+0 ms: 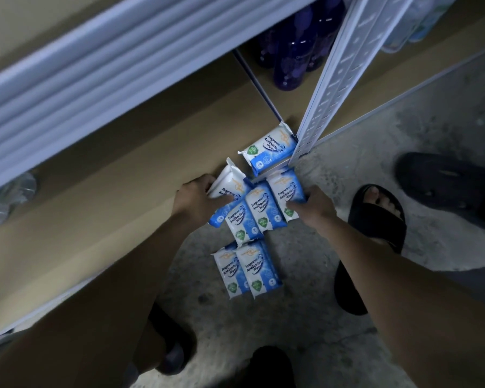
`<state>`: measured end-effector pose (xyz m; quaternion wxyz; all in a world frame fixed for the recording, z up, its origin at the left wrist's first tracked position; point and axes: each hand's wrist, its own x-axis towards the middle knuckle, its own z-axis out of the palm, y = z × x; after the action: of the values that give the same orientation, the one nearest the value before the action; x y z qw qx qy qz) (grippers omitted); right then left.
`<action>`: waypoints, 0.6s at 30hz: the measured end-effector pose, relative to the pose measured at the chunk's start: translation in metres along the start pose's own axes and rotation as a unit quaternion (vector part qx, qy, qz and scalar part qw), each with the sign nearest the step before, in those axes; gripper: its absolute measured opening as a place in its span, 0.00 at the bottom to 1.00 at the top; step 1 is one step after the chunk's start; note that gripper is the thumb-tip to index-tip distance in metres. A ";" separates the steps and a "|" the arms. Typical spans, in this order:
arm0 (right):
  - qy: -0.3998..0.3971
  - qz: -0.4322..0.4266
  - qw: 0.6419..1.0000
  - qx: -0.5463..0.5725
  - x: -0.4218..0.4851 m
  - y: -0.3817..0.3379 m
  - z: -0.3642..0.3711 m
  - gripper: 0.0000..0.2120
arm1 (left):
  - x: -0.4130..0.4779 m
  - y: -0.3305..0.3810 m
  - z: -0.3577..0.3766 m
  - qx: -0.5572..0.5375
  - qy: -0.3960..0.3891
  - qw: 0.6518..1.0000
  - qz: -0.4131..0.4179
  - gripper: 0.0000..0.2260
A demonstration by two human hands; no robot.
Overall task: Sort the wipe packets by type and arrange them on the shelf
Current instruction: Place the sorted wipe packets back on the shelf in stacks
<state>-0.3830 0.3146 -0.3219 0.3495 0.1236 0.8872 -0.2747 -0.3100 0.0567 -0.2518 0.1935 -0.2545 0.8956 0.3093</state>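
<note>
- Reaching down from the camera, two bare arms end at a cluster of blue-and-white wipe packets just below the foot of the white upright post (345, 79).
- The left hand (198, 197) has its fingers curled round the tilted packet (228, 189). This packet lies down and left of the post's foot, across the front edge of the brown shelf board (95, 191).
- The right hand (315, 205) pinches the right-end packet (284, 191) at its lower right corner, almost directly below the post's foot.
- The hands are apart, each clamped on its own packet.
- The two middle packets (263, 205) sit side by side between the hands, touching the gripped ones. I cannot tell whether they rest on the floor or are squeezed between the hands.
- The shelved packet (269, 151) lies flat on the board, its right end against the post's foot.
- A pair of packets (259, 268) lies side by side on the concrete floor (305, 289), farther below the post than the cluster and apart from it.
- Every label that can be read says "Antibacterial Wipes".
- Purple bottles (300, 46) stand on the shelf behind the post, just to its left.
- A foot in a black sandal (375, 219) stands on the floor to the right of the post's foot.
- Clear plastic bottles (6, 197) lie far to the left of the post, under the upper shelf.
</note>
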 end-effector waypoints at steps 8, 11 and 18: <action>-0.021 0.004 1.000 -0.015 0.003 -0.005 0.007 0.21 | -0.041 -0.023 -0.005 -0.100 0.059 0.991 -0.064 0.19; -0.027 -0.005 0.999 -0.017 0.003 -0.005 0.002 0.25 | -0.059 -0.029 -0.006 -0.136 0.066 0.985 -0.080 0.21; 0.002 -0.014 1.000 0.007 -0.045 -0.023 -0.023 0.13 | -0.106 -0.028 -0.007 -0.169 0.052 0.981 -0.077 0.21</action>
<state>-0.3728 0.3083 -0.2677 0.3430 0.1138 0.8877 -0.2853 -0.2107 0.0689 -0.2053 0.1242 -0.3671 0.8169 0.4271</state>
